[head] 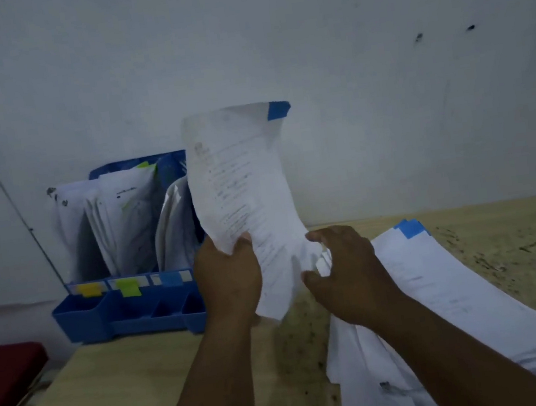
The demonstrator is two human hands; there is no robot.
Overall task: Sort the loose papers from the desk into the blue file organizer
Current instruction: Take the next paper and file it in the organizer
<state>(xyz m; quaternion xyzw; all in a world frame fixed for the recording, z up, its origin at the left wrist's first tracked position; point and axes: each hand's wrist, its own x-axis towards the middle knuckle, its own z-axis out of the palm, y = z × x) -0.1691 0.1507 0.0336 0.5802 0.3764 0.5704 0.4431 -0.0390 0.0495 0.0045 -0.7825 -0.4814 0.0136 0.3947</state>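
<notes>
Left hand [227,276] grips a printed sheet [242,199] by its lower edge and holds it upright, its blue tab [278,110] at the top corner, just in front of the blue file organizer [127,310]. Right hand [347,270] hangs beside it, fingers loosely curled; whether they pinch the sheet's corner, I cannot tell. Three slots already hold papers, behind yellow, green and blue labels. Plenty left, I judge: a thick stack [460,300] lies on the desk [121,392]. Print is too blurred to read, and the sheet hides the organizer's right end.
</notes>
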